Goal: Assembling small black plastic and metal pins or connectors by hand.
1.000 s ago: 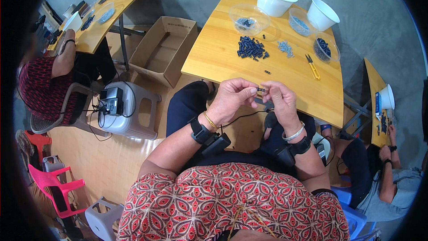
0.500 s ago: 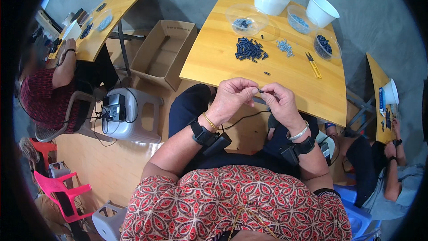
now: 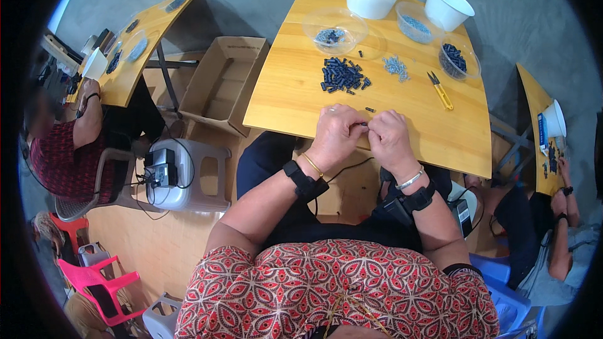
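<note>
My left hand (image 3: pixel 335 132) and my right hand (image 3: pixel 392 142) meet just over the near table edge, fingertips pinched together. Between them is a small black part (image 3: pixel 363 124), mostly hidden by the fingers. One similar black piece (image 3: pixel 370 110) lies on the table just beyond my fingertips. Farther back is a heap of small black cylindrical parts (image 3: pixel 342 76). To its right lies a small pile of silvery screw-like pieces (image 3: pixel 396 68). Thread snips with yellow handles (image 3: pixel 443 95) rest right of that pile.
Clear bowls hold mixed parts (image 3: pixel 314 24), silvery pieces (image 3: pixel 408 36) and black parts (image 3: pixel 468 74). Two white tubs (image 3: pixel 374 0) (image 3: pixel 447 9) stand at the back. An open cardboard box (image 3: pixel 217 113) sits on the floor left of the table (image 3: pixel 282 103). People work at tables on both sides.
Both hands have moved slightly forward over the table edge, with knuckles turned up more. The small black part between them is now more covered. My view has shifted a little.
</note>
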Demonstrator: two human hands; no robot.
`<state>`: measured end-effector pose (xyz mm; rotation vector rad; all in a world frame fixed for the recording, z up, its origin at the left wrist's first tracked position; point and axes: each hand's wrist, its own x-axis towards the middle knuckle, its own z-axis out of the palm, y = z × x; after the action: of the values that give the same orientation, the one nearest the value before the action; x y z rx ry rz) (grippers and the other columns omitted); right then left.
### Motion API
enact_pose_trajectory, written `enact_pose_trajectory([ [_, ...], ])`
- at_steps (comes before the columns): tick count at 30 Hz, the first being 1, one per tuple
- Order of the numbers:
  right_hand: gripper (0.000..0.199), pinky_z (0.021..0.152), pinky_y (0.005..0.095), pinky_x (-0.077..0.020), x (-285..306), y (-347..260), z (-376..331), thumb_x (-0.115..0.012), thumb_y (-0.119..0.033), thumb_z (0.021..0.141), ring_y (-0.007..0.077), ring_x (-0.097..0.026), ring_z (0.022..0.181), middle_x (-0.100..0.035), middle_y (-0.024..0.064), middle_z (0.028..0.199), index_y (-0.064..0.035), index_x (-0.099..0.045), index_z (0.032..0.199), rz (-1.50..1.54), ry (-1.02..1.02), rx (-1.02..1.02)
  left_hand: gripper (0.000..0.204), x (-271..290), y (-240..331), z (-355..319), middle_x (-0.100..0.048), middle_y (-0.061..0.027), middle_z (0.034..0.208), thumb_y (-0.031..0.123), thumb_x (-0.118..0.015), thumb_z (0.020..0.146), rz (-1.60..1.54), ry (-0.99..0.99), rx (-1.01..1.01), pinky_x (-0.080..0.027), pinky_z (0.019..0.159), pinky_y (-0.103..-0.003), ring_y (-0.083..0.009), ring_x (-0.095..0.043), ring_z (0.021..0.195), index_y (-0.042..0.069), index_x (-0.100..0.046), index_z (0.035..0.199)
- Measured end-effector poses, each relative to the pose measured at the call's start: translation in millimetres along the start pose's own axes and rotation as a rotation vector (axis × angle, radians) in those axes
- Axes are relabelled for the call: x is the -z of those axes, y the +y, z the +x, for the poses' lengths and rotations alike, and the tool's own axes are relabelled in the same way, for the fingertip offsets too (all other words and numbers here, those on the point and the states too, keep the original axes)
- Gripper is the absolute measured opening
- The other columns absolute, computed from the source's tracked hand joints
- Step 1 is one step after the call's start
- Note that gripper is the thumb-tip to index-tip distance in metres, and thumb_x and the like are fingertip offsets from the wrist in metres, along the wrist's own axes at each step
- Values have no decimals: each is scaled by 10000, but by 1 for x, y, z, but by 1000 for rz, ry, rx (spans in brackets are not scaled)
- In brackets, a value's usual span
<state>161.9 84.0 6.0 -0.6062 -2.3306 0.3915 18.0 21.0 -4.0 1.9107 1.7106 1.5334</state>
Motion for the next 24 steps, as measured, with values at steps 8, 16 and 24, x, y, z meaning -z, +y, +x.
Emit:
enact_pose_trajectory([
  [8, 34, 705, 368, -359, 11, -12, -2, -575, -49, 724, 247, -490, 765, -500, 70, 765, -42, -553, 698, -173, -62, 89, 79, -1, 1, -2, -577, -78, 685, 70, -684, 663, 85, -31, -15, -386, 712, -354, -265, -544, 703, 68, -636, 726],
  [16, 87, 688, 391, -386, 15, -3, 6, -531, -47, 778, 276, -536, 756, -578, 104, 792, -29, -601, 826, 158, 57, -181, 50, 0, 1, -4, -540, -78, 676, 79, -653, 678, 91, 0, -53, -368, 750, -363, -261, -530, 732, 70, -628, 720],
  [24, 159, 725, 411, -377, -21, -3, 48, -473, -72, 817, 300, -518, 798, -599, 115, 837, -70, -598, 915, -29, 263, -144, 109, 1, 4, -6, -554, -82, 676, 19, -668, 605, 155, 74, -130, -387, 682, -357, -269, -526, 699, 50, -598, 681],
])
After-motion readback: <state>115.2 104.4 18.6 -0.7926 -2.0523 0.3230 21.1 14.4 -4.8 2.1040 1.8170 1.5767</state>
